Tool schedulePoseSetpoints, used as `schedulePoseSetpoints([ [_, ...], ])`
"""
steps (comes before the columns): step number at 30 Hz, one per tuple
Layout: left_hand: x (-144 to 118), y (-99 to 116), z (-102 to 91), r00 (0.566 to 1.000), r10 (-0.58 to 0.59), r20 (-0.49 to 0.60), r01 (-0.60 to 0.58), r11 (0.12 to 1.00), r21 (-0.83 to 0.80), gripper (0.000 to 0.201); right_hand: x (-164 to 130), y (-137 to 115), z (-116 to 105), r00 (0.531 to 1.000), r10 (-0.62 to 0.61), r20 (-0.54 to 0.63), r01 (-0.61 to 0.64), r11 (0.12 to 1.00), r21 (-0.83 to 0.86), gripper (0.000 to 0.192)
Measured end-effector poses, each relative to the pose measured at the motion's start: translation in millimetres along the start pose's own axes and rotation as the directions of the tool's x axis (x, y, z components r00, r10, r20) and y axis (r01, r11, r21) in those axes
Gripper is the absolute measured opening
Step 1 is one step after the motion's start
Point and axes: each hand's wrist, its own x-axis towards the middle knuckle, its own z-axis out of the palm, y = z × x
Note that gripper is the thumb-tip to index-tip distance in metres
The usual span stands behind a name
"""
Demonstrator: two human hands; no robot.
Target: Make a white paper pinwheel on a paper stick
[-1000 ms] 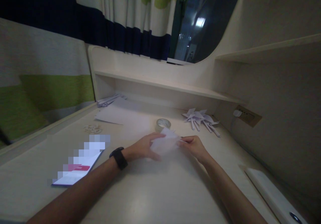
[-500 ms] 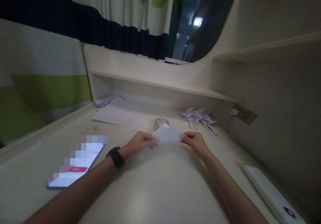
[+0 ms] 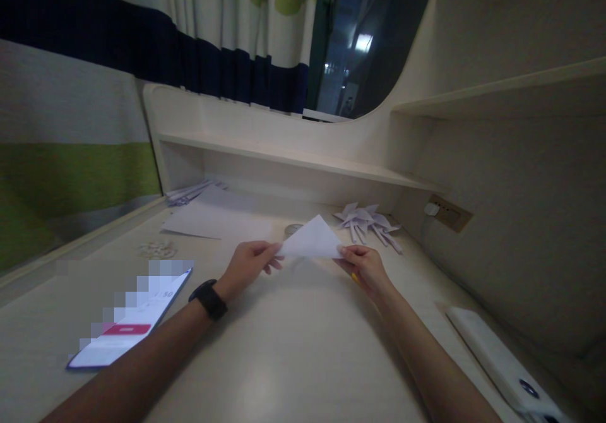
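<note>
I hold a white paper [image 3: 311, 241] folded into a triangle, lifted a little above the cream desk [image 3: 293, 360] with its point upward. My left hand [image 3: 249, 262] pinches its left corner; a black watch sits on that wrist. My right hand [image 3: 364, 269] pinches the right corner, with something yellow, partly hidden, under its fingers. A roll of clear tape [image 3: 292, 228] lies just behind the paper, mostly hidden by it.
A lit phone [image 3: 130, 325] lies at the left. Flat white sheets [image 3: 215, 221] and folded strips [image 3: 189, 192] sit at the back left, small white bits [image 3: 156, 249] nearby. Several folded paper pinwheels [image 3: 367, 221] lie at the back right under a shelf. A white device [image 3: 502, 363] lies at the right.
The paper went from lying low and loose under my hands to being held up taut as a triangle between both hands. The view shifted slightly right.
</note>
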Motion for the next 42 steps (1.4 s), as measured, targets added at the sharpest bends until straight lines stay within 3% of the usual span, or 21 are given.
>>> schedulePoseSetpoints([
  [7,3.8,-9.2,-4.9,0.990,0.009,0.140,-0.013,1.000,0.027,0.022,-0.3,-0.9,0.9,1.000,-0.006,-0.015,0.007,0.999,0.043,0.031],
  [13,-2.7,2.1,-0.1,0.996,-0.047,0.076,0.051,0.998,-0.045,0.025,-6.1,-7.4,8.6,0.996,0.008,-0.085,0.004,0.989,0.146,0.028],
  [16,-5.0,3.0,0.3,0.983,-0.025,0.180,0.047,0.992,-0.120,0.025,-8.0,-10.3,10.1,0.992,-0.042,-0.118,0.060,0.986,0.157,0.027],
  [19,-6.2,-1.4,0.6,0.946,0.049,0.320,0.034,0.968,-0.250,0.030,-7.6,-9.1,9.3,0.992,-0.098,-0.075,0.102,0.994,0.050,0.029],
  [23,-7.2,-9.3,5.9,0.919,0.047,0.391,0.074,0.954,-0.289,0.046,-9.3,-4.4,13.6,0.986,-0.165,0.014,0.162,0.945,-0.285,0.031],
  [26,-7.5,-11.0,12.1,0.953,0.006,0.304,0.060,0.977,-0.205,0.047,-14.2,-4.0,21.4,0.982,-0.182,0.050,0.187,0.893,-0.410,0.031],
  [30,-9.4,-2.8,16.5,0.986,-0.006,0.165,0.022,0.995,-0.096,0.032,-21.9,-7.7,32.0,0.980,-0.187,0.062,0.196,0.893,-0.406,0.030],
  [33,-12.3,5.9,17.3,0.997,-0.047,0.057,0.051,0.996,-0.079,0.025,-28.9,-6.8,42.2,0.969,-0.245,-0.036,0.235,0.955,-0.181,0.041],
  [35,-14.3,8.9,18.6,0.998,-0.051,-0.026,0.048,0.995,-0.089,0.023,-34.9,-1.9,51.5,0.982,-0.167,-0.084,0.172,0.984,0.054,0.062],
  [37,-16.0,8.5,21.3,0.997,-0.046,-0.062,0.040,0.994,-0.103,0.022,-41.9,5.6,62.2,1.000,-0.010,-0.004,0.011,0.977,0.211,0.063],
  [39,-17.6,5.7,25.3,0.999,-0.022,-0.042,0.018,0.995,-0.096,0.023,-48.7,13.2,72.1,0.990,0.081,0.117,-0.109,0.959,0.261,0.055],
  [42,-19.8,1.4,31.7,0.999,0.041,-0.007,-0.041,0.999,-0.014,0.028,-55.7,20.6,80.5,0.981,0.101,0.166,-0.141,0.958,0.250,0.048],
])
